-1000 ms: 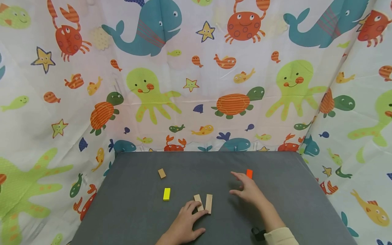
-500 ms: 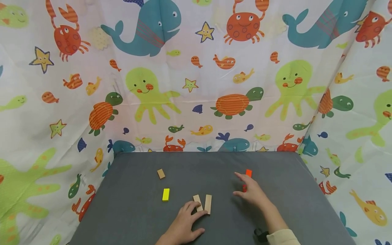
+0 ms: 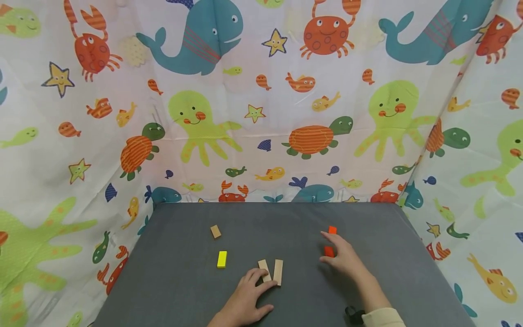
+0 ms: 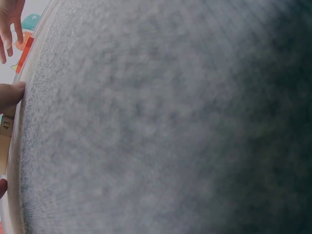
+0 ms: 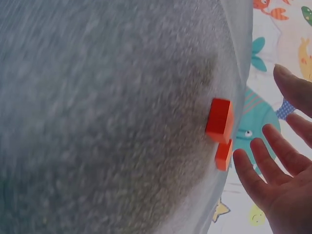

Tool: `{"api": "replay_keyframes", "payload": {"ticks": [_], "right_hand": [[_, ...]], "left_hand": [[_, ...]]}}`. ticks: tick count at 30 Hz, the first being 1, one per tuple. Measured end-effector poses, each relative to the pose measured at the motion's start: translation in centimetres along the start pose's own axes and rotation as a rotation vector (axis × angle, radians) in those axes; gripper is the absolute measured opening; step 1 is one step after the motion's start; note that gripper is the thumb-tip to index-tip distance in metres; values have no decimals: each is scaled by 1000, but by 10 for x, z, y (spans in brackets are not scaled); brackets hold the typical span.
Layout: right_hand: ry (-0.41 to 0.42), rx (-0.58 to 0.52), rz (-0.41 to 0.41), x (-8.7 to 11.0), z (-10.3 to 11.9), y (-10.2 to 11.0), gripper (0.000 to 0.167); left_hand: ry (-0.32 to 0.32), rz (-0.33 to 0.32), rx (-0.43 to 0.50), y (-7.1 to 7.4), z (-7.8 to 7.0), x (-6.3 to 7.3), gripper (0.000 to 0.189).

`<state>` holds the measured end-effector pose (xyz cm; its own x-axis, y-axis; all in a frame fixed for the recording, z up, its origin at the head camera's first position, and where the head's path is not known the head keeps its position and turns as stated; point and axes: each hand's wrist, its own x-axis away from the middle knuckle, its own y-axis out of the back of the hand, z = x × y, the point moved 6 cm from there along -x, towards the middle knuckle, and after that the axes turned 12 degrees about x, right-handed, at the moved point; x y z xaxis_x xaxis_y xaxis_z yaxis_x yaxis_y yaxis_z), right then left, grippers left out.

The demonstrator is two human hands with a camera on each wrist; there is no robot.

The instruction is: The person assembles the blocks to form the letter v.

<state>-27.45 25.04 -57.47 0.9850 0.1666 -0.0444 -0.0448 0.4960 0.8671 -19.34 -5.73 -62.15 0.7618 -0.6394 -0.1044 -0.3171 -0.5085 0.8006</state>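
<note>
Two plain wooden blocks lie on the grey table near the front middle: a left block (image 3: 263,265) and a right block (image 3: 278,271). My left hand (image 3: 247,297) rests beside them, fingers spread, one fingertip over the left block and another at the right block's near end. A wooden block end marked 43 (image 4: 6,125) shows between fingers in the left wrist view. My right hand (image 3: 345,259) hovers with fingers apart and partly extended, close to a red block (image 3: 328,251). Its fingers overlap a farther orange-red block (image 3: 333,230). In the right wrist view nothing is in its grasp.
A yellow block (image 3: 222,259) lies left of the wooden pair. Farther back is a small tan block (image 3: 215,231). The grey table (image 3: 171,272) is bordered at the back and sides by a curtain (image 3: 261,136) printed with sea animals.
My right hand has moved rightward and slightly nearer to me, and the nearer red block has come into view beside its fingers. My left hand and the other blocks have stayed put.
</note>
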Motion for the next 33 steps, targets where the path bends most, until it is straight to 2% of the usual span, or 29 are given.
{"api": "replay_keyframes", "payload": {"ticks": [8, 15, 21, 33], "right_hand": [[-32, 11, 9, 3, -12, 2, 78], [-71, 25, 13, 6, -18, 5, 79], [-71, 40, 20, 7, -21, 5, 78], [-124, 61, 62, 8, -30, 3, 85]], "left_hand": [[20, 16, 21, -2, 2, -1, 55], [8, 6, 7, -3, 2, -1, 55], [19, 10, 5, -3, 3, -1, 55], [28, 16, 15, -3, 4, -1, 56]]}}
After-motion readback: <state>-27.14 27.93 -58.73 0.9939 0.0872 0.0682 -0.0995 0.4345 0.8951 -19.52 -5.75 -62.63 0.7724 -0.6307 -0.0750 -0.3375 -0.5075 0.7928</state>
